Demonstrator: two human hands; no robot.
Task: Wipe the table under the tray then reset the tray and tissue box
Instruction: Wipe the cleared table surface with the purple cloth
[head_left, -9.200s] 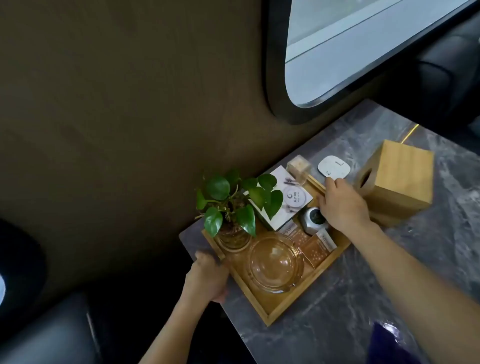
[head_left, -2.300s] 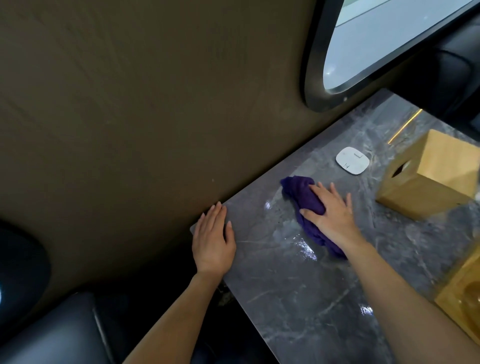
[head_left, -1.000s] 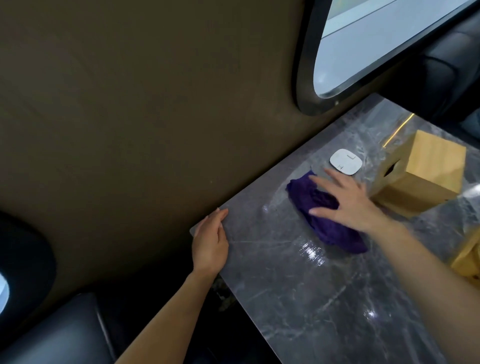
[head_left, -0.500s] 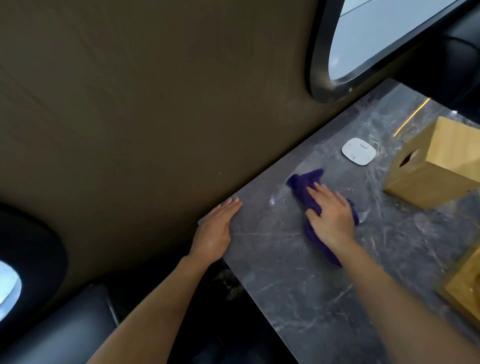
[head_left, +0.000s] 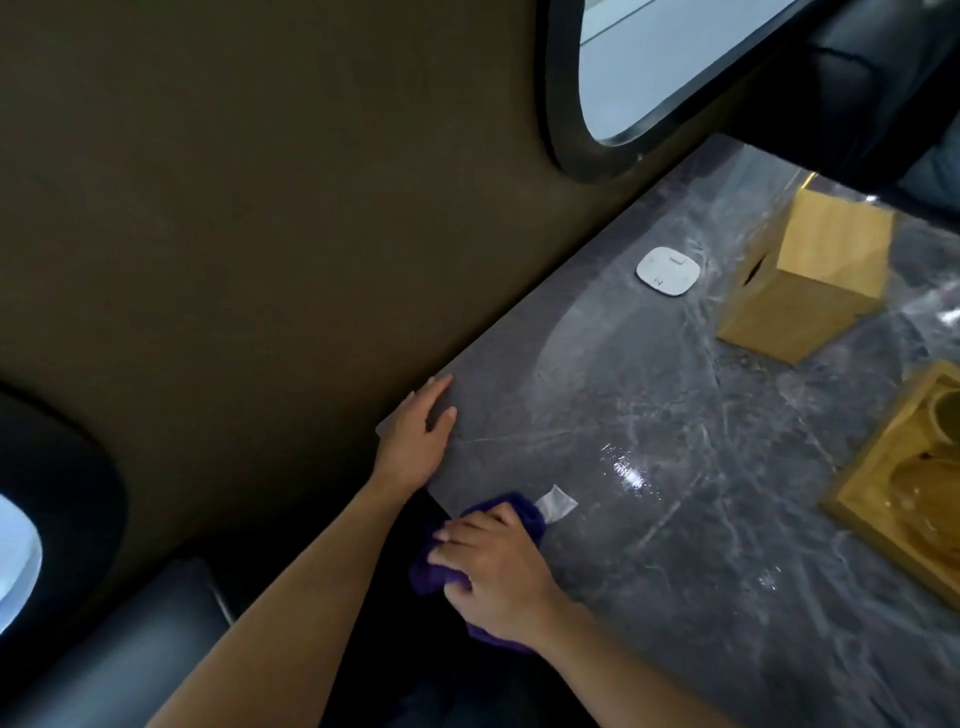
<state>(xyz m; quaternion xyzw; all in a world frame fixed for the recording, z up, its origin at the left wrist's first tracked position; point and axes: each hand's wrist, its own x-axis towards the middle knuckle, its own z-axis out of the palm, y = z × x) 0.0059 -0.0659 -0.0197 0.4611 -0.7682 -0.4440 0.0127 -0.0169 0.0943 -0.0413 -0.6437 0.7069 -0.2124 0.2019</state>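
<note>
My right hand (head_left: 493, 564) presses a purple cloth (head_left: 428, 574) against the near left edge of the grey marble table (head_left: 649, 441), the cloth partly hanging over the edge; a white tag shows beside it. My left hand (head_left: 418, 436) lies flat on the table's left corner by the wall, fingers together, holding nothing. The wooden tissue box (head_left: 808, 275) lies tipped on the far right of the table. A corner of the wooden tray (head_left: 883, 478) shows at the right edge, most of it out of frame.
A small white rounded pad (head_left: 667, 271) sits on the table near the brown wall (head_left: 260, 208). An oval window (head_left: 649, 67) is above. Dark seats lie below left and top right.
My right hand has dragged the purple cloth from the table's middle back to the near left edge. The left hand stays on the corner. The view has shifted left.
</note>
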